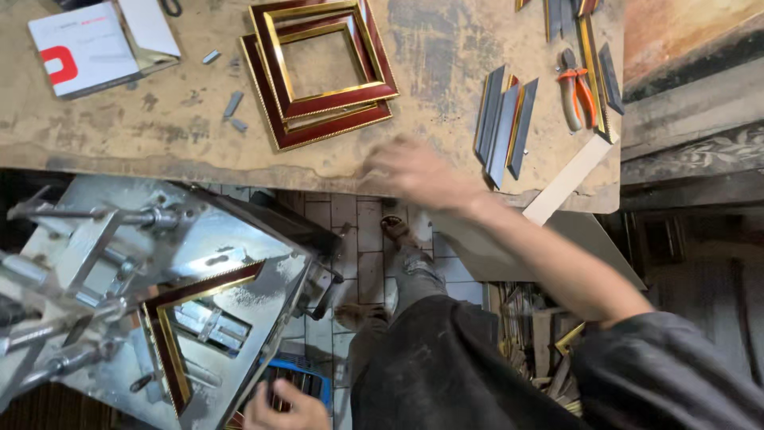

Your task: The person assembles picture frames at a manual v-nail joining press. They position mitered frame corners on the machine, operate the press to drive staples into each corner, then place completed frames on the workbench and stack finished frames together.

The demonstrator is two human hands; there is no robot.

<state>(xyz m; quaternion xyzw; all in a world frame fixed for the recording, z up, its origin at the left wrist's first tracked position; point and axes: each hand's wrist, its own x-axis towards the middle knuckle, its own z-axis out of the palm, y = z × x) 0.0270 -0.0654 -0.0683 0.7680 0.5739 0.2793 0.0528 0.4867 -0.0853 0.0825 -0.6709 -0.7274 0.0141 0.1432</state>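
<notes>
My right hand reaches out over the front edge of the worn wooden table. It is blurred, its fingers look spread, and nothing shows in it. It lies between a stack of maroon-and-gold picture frames and several cut moulding strips. My left hand is at the bottom edge, beside the metal joining machine and a blue object. Its grip is hidden. Two maroon-and-gold moulding pieces sit joined at a corner on the machine.
Orange-handled pliers and more strips lie at the table's right end. A white box with a red mark sits at the far left, with small metal bits nearby. Below are tiled floor, my sandalled feet and scrap mouldings.
</notes>
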